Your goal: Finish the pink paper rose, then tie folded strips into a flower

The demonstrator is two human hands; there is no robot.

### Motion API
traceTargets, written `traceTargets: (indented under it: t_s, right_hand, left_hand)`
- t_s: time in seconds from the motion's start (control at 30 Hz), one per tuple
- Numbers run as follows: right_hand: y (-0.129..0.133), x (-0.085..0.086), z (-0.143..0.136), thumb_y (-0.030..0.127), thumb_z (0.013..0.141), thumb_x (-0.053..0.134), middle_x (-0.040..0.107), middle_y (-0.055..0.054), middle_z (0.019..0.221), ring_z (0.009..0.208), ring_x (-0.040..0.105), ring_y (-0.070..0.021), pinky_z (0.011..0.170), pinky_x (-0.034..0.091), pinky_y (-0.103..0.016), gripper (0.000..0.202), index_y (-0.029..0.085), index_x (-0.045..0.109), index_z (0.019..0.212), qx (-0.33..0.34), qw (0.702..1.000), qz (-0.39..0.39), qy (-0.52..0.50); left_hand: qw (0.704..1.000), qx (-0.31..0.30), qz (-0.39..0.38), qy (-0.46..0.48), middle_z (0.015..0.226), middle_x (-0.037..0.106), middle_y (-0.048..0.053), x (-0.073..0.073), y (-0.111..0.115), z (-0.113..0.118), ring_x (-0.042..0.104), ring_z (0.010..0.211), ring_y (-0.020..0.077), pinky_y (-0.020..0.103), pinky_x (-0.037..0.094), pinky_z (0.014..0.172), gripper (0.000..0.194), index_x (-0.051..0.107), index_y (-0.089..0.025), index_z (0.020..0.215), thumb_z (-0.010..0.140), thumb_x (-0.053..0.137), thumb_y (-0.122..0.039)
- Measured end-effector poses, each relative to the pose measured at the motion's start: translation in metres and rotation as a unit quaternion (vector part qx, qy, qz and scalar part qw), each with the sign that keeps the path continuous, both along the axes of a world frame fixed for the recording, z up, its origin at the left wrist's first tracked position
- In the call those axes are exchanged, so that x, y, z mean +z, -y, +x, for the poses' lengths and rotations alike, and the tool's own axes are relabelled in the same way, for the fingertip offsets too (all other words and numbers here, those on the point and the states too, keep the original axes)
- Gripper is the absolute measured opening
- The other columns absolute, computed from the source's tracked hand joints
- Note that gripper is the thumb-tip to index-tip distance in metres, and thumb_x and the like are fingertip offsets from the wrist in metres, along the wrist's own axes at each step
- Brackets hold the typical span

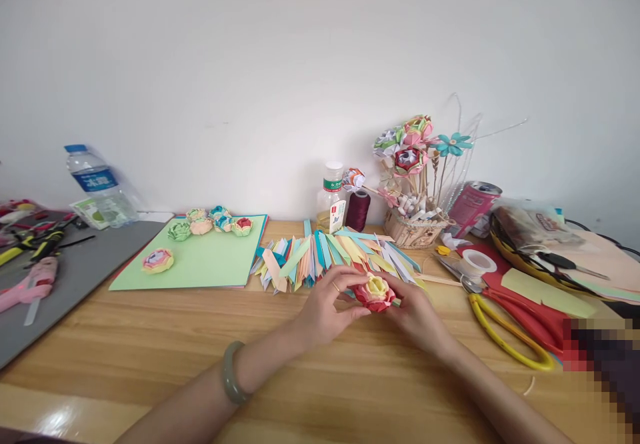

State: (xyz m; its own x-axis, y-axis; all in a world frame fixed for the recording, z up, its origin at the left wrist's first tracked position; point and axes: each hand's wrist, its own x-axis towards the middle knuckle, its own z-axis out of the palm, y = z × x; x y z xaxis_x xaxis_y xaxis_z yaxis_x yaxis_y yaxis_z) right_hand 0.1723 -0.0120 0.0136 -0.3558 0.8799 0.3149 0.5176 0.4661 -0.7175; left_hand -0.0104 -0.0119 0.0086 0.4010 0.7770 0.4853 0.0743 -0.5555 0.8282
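Observation:
Between my two hands, above the wooden table, is a paper flower (376, 293) with a yellow centre and pink to red outer petals. My left hand (333, 304) grips its left side, thumb below and fingers above. On the other side my right hand (413, 307) holds it, with some fingertips hidden behind the petals. A heap of folded coloured paper strips (300, 257) lies just beyond my hands. To the left, several finished paper flowers (201, 225) and a single pink and yellow one (158, 261) rest on a green paper sheet (200, 271).
At right lie yellow-handled scissors (510, 344), a white tape spool (477, 264) and a pink can (473, 207). A basket of paper flowers (415, 227), thread spool (358, 211) and glue bottle (331, 197) stand by the wall. A water bottle (95, 184) and pink glue gun (35, 284) are left.

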Motion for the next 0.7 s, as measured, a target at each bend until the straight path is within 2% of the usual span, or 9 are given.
traceTargets:
  t_s: [0.1, 0.17, 0.3, 0.4, 0.57, 0.7]
  right_hand:
    - [-0.001, -0.005, 0.004, 0.017, 0.075, 0.052, 0.063, -0.010, 0.107, 0.093, 0.061, -0.0237, 0.077, 0.050, -0.036, 0.038, 0.018, 0.051, 0.113, -0.044, 0.994, 0.074, 0.061]
    - [0.000, -0.008, 0.006, 0.016, 0.076, 0.051, 0.063, -0.011, 0.107, 0.091, 0.062, -0.0237, 0.074, 0.050, -0.036, 0.040, 0.019, 0.049, 0.116, -0.063, 0.983, 0.125, 0.115]
    - [0.003, -0.010, 0.007, 0.015, 0.079, 0.048, 0.066, -0.012, 0.099, 0.084, 0.063, -0.0240, 0.068, 0.050, -0.035, 0.038, 0.017, 0.049, 0.116, -0.075, 0.947, 0.219, 0.223]
    - [0.005, -0.012, 0.006, 0.012, 0.078, 0.046, 0.068, -0.012, 0.093, 0.077, 0.064, -0.0236, 0.063, 0.049, -0.033, 0.036, 0.013, 0.051, 0.113, -0.083, 0.922, 0.266, 0.269]
    - [0.004, -0.016, 0.005, 0.012, 0.077, 0.046, 0.069, -0.009, 0.090, 0.075, 0.065, -0.0205, 0.062, 0.048, -0.029, 0.035, 0.013, 0.052, 0.111, -0.099, 0.912, 0.296, 0.265]
    - [0.004, -0.019, 0.001, 0.014, 0.078, 0.045, 0.068, -0.009, 0.093, 0.074, 0.065, -0.0198, 0.061, 0.048, -0.027, 0.033, 0.016, 0.053, 0.110, -0.122, 0.927, 0.267, 0.235]
  left_hand:
    - [0.998, -0.032, -0.052, 0.020, 0.120, 0.047, 0.010, 0.004, 0.003, -0.001, 0.049, 0.106, 0.0214, 0.029, 0.049, 0.073, 0.032, 0.052, -0.022, 0.107, 0.075, 0.055, -0.019]
    - [0.996, -0.030, -0.076, 0.030, 0.120, 0.047, 0.011, 0.005, 0.004, -0.001, 0.050, 0.105, 0.0208, 0.027, 0.048, 0.071, 0.025, 0.053, -0.020, 0.103, 0.078, 0.049, -0.018]
    - [0.994, 0.063, -0.078, 0.036, 0.100, 0.055, 0.009, 0.004, 0.002, 0.001, 0.053, 0.095, 0.0185, 0.025, 0.047, 0.069, 0.015, 0.060, -0.018, 0.083, 0.080, 0.047, -0.024]
    - [0.992, 0.082, -0.090, 0.021, 0.094, 0.055, 0.008, 0.002, -0.001, 0.004, 0.054, 0.089, 0.0173, 0.023, 0.046, 0.064, 0.010, 0.059, -0.017, 0.077, 0.076, 0.054, -0.026]
    - [0.989, 0.074, -0.127, 0.032, 0.088, 0.053, 0.006, 0.000, -0.005, 0.005, 0.052, 0.088, 0.0165, 0.020, 0.044, 0.058, 0.004, 0.055, -0.016, 0.071, 0.073, 0.055, -0.019]
    - [0.984, 0.042, -0.147, 0.094, 0.090, 0.050, 0.005, 0.000, -0.005, 0.004, 0.050, 0.091, 0.0162, 0.023, 0.046, 0.067, 0.001, 0.052, -0.016, 0.074, 0.073, 0.053, -0.016]
